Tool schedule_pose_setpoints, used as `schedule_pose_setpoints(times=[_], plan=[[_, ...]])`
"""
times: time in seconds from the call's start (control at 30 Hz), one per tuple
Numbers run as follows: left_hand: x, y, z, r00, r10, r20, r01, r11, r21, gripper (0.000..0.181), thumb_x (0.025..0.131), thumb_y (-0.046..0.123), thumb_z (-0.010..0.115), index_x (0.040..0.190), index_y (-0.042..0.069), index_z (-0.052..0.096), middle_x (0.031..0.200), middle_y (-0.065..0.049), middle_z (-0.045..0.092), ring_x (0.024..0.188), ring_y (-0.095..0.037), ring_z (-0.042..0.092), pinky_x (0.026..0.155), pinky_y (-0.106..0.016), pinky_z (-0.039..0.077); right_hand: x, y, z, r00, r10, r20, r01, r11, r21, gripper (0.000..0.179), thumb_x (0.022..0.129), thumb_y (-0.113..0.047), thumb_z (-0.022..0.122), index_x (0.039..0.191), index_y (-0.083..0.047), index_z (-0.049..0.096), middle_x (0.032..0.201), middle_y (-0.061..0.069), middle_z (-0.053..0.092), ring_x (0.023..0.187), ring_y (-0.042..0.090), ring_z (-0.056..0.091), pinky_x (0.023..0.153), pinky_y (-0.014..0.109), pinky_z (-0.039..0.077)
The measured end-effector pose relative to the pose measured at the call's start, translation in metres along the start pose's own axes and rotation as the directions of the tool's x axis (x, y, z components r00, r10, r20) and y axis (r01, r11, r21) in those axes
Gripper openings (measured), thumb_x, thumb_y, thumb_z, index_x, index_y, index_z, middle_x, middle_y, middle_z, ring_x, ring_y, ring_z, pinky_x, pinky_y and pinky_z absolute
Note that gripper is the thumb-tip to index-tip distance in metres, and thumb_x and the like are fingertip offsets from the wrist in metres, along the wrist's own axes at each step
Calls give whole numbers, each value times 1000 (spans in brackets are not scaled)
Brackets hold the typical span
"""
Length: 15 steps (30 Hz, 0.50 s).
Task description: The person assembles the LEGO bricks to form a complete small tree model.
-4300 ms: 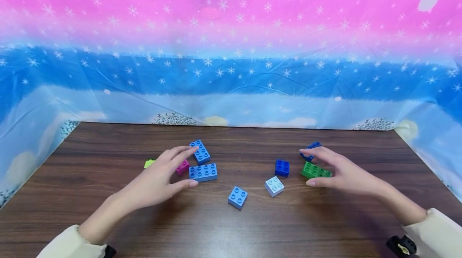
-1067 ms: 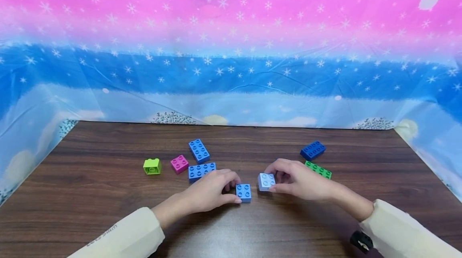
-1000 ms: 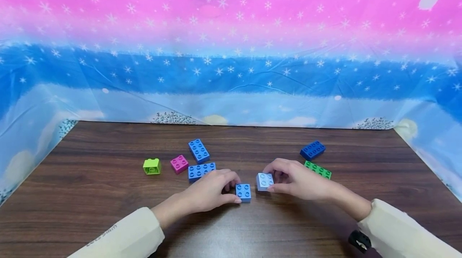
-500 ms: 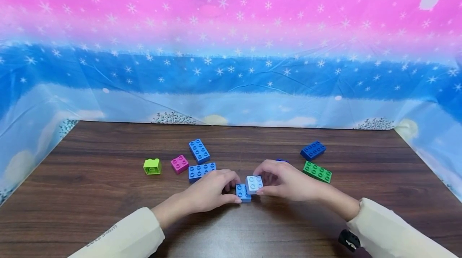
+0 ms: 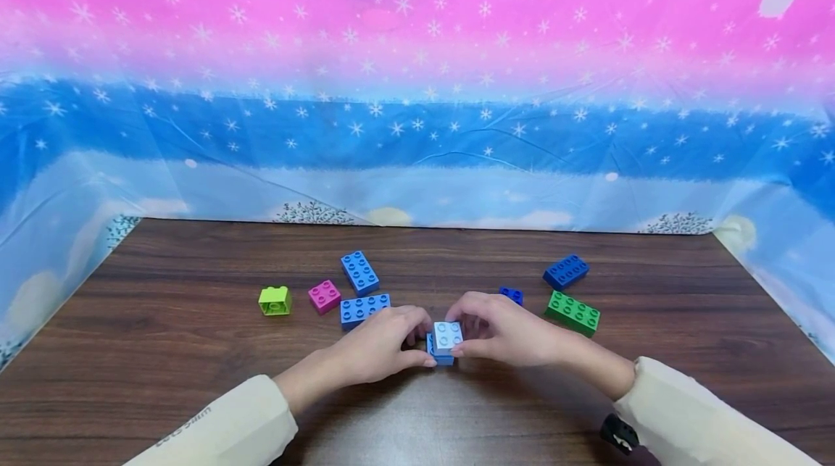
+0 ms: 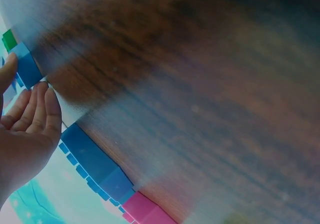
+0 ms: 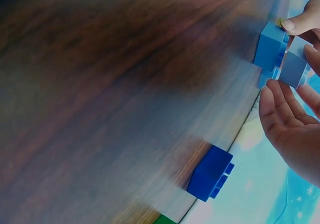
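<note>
Near the middle of the table, my left hand (image 5: 385, 344) pinches a small blue toy building brick (image 5: 443, 360) between thumb and fingers. My right hand (image 5: 509, 330) holds a pale blue brick (image 5: 447, 337) above it. In the head view the pale brick covers most of the blue one's top. From the right wrist view, the pale brick (image 7: 294, 66) faces the studs of the blue brick (image 7: 270, 45), slightly tilted, with a narrow gap between them. The left wrist view shows the thumb and fingers of the left hand (image 6: 30, 129) at the blue brick (image 6: 27, 66).
To the left lie a lime brick (image 5: 275, 301), a pink brick (image 5: 324, 296) and two long blue bricks (image 5: 359, 272). On the right are a small dark blue brick (image 5: 512, 295), a green brick (image 5: 573, 312) and a long navy brick (image 5: 565, 272). A printed cloth (image 5: 417, 132) stands behind the table.
Both hands came inward and took hold of the blue and pale blue bricks. The right hand then carried the pale brick left until it came over the blue one; the left hand stayed still.
</note>
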<state>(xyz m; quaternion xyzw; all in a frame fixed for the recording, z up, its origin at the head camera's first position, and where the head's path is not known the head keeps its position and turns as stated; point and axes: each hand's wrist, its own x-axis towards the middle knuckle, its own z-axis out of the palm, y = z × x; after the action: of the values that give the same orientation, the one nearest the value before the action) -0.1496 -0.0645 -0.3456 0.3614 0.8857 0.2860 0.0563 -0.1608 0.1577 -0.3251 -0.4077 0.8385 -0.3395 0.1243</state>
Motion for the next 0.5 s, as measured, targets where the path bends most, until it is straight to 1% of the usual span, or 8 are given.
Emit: schedule_pose_setpoints(times=[0.3, 0.5], plan=[[0, 1, -1, 1000, -2, 4, 2, 1000, 3, 24, 80, 24, 71, 94, 9, 58, 80, 3, 55, 69, -9, 52, 62, -21, 44, 3, 0, 5, 1000, -25, -5, 24, 999, -23, 24, 84, -18, 67, 103, -7, 56, 91, -3, 55, 75, 6, 53, 65, 21, 49], [0, 1, 0, 1000, 4, 1, -4, 1000, 2, 23, 80, 24, 71, 92, 10, 57, 79, 4, 54, 69, -8, 51, 61, -21, 43, 4, 0, 6, 1000, -21, -9, 21, 999, -27, 23, 84, -16, 67, 102, -7, 56, 91, -3, 55, 75, 6, 54, 64, 22, 49]])
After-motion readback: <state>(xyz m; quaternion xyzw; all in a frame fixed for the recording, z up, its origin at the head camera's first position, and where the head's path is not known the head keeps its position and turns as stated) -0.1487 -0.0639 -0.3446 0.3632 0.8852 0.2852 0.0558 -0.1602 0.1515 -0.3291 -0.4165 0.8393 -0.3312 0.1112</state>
